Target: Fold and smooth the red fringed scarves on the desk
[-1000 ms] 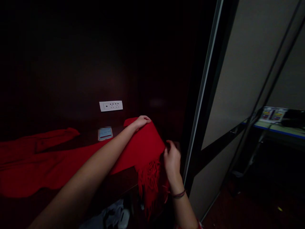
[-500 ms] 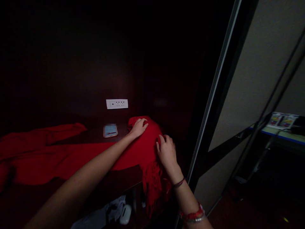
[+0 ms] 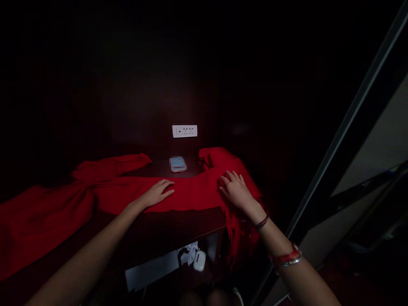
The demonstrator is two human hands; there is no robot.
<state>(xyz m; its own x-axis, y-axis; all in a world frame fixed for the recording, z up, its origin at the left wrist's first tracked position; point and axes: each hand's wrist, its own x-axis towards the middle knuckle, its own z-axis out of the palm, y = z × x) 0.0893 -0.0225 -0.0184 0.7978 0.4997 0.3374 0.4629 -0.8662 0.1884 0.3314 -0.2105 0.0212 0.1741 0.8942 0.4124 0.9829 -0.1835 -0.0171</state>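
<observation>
A long red scarf with a fringed end lies stretched along a dark wooden shelf. Its fringe hangs over the shelf's right front corner, and a bunched part sits at the back right. My left hand rests flat on the middle of the scarf, fingers spread. Near the fringed end, my right hand lies on the cloth with its fingers apart. To the left the scarf is folded and rumpled.
A phone, partly pixelated, lies behind the scarf. Above it a white socket plate is set in the back wall. Below are a white earbud case and pale papers. A sliding door frame stands at the right.
My left hand has moved from the bunched right end leftward to the scarf's middle. My right hand has come down onto the cloth. The view has turned left.
</observation>
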